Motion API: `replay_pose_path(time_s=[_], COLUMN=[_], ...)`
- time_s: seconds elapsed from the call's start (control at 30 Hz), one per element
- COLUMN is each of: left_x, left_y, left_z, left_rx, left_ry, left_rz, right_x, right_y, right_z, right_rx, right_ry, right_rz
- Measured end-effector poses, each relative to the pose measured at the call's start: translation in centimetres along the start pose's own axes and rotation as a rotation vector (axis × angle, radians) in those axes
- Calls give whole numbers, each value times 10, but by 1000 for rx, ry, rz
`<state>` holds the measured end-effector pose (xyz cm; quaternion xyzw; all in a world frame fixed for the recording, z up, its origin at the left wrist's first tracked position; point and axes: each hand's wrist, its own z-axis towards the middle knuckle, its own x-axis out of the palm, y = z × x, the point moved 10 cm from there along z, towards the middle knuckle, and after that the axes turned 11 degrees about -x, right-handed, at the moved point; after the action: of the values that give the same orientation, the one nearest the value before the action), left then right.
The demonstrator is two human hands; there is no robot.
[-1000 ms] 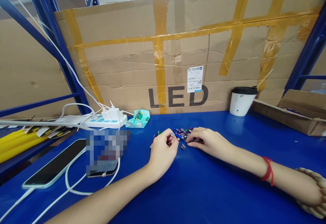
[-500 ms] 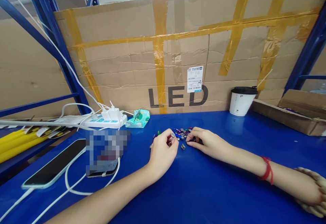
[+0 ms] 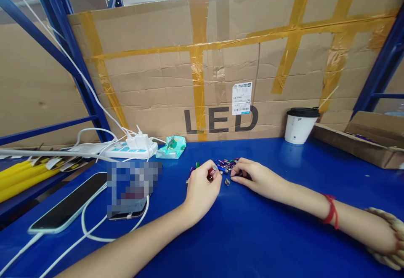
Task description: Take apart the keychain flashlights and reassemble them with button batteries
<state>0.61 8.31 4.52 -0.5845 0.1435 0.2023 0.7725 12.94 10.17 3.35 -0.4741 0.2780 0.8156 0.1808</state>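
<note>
My left hand (image 3: 202, 196) is closed around a small red metallic cylinder (image 3: 210, 172) with a silver end; the fingers hide most of it. Thumb and index finger of my right hand (image 3: 257, 176) come together low at the table, by the right side of a pile of small shiny coloured metal pieces (image 3: 222, 167). Something dark shows under those fingers, too covered to make out. Between the two hands a small silver metal piece (image 3: 227, 182) lies on the blue table (image 3: 252, 236). Purple and green pieces (image 3: 191, 171) peek out behind my left hand.
On the left lie a phone (image 3: 67, 204), a second phone (image 3: 131, 212) partly blurred out, and white cables. Behind them stand a power strip (image 3: 126, 151) and a teal packet (image 3: 172, 147). A lidded paper cup (image 3: 300, 126) and an open cardboard box (image 3: 360, 147) are at the back right.
</note>
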Motion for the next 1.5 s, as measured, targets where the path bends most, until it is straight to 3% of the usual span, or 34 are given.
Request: replay_pose_path(time_s=[0.63,1.5], left_x=[0,-4], left_y=[0,-8], left_z=[-2,-3], left_rx=[4,27], left_ry=[-8,-21], left_rz=[1,-99], right_x=[-2,1], right_y=[-2,-1], right_z=[1,2], right_rx=[74,45], right_ry=[25,-22], right_rz=[-20,92])
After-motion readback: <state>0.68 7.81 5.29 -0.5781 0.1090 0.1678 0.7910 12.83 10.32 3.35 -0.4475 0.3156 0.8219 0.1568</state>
